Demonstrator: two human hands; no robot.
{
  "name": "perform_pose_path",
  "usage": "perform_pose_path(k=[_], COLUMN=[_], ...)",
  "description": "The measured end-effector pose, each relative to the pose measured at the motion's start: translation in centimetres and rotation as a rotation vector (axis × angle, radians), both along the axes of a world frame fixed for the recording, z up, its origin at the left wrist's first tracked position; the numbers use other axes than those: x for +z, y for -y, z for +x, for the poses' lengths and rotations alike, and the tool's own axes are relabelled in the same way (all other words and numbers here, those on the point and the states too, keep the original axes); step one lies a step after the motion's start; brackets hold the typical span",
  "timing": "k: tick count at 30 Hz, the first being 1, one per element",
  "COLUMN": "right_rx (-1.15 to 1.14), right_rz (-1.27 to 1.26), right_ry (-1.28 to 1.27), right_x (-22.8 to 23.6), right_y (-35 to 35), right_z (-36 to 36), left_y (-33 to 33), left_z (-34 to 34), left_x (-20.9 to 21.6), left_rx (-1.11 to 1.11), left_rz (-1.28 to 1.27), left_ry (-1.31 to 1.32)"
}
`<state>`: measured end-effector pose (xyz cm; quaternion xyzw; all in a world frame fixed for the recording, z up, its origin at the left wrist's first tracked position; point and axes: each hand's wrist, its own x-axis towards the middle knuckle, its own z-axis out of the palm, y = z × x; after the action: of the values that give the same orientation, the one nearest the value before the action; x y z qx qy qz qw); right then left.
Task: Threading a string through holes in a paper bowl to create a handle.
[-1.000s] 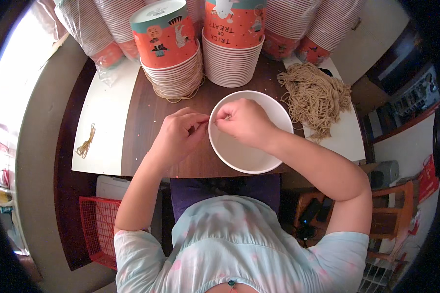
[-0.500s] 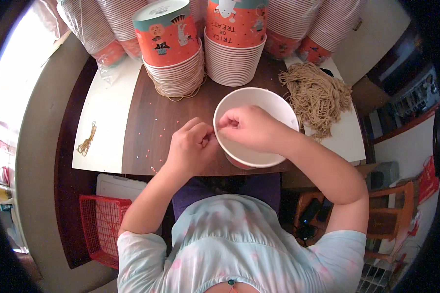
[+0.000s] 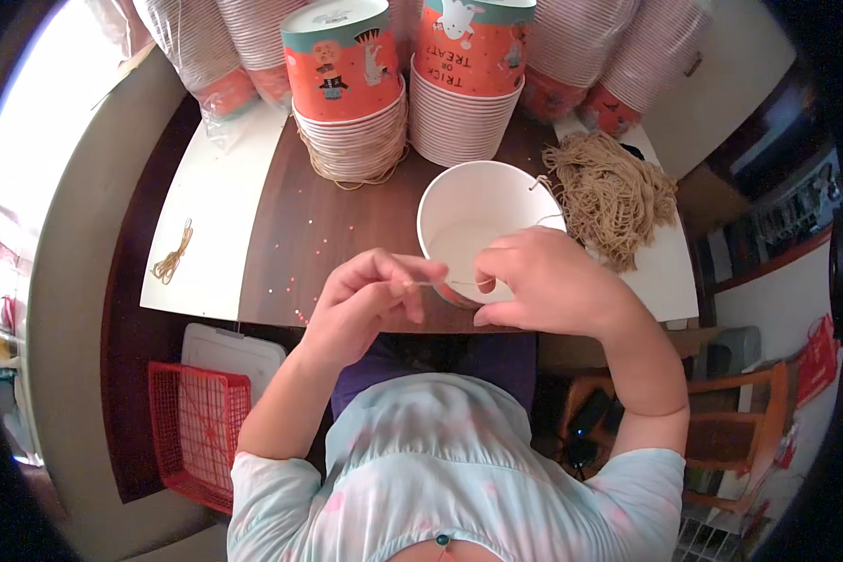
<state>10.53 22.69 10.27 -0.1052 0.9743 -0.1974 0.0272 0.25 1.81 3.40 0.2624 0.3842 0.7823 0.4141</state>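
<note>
A white-lined paper bucket (image 3: 473, 201) stands near the table's front edge, its open mouth toward me. Beige string (image 3: 537, 184) passes through the right side of its rim, with a short end sticking up. My left hand (image 3: 370, 302) pinches a thin length of string (image 3: 429, 283) between thumb and fingers, just left of the bucket. The string runs across to the curled fingers of my right hand (image 3: 557, 281), which covers the bucket's near right rim. That hand's exact grip is partly hidden.
Behind stand two stacks of upside-down orange buckets (image 3: 347, 80) (image 3: 473, 66), the left one wrapped with string loops. Plastic-wrapped stacks (image 3: 192, 47) line the back. A tangled string heap (image 3: 613, 197) lies right, a small string bundle (image 3: 172, 255) left. A red basket (image 3: 201, 431) sits below.
My right hand has come out of the bucket toward me and to the right. My left hand has opened from a fist into a pinch, and string now stretches between both hands.
</note>
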Motion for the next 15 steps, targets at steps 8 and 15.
perform_pose_path(k=[8,15], right_rx=[0.266,-0.186], right_rz=[-0.44,-0.253], right_ry=[-0.009,-0.696], right_x=[1.3,-2.0], right_y=[-0.1,2.0], right_z=[-3.3,-2.2], left_y=[-2.1,-0.5], left_z=[0.9,1.2], left_x=[1.1,0.6], left_rx=[-0.047,-0.003], left_rz=[-0.185,-0.316], left_ry=[-0.184,-0.387])
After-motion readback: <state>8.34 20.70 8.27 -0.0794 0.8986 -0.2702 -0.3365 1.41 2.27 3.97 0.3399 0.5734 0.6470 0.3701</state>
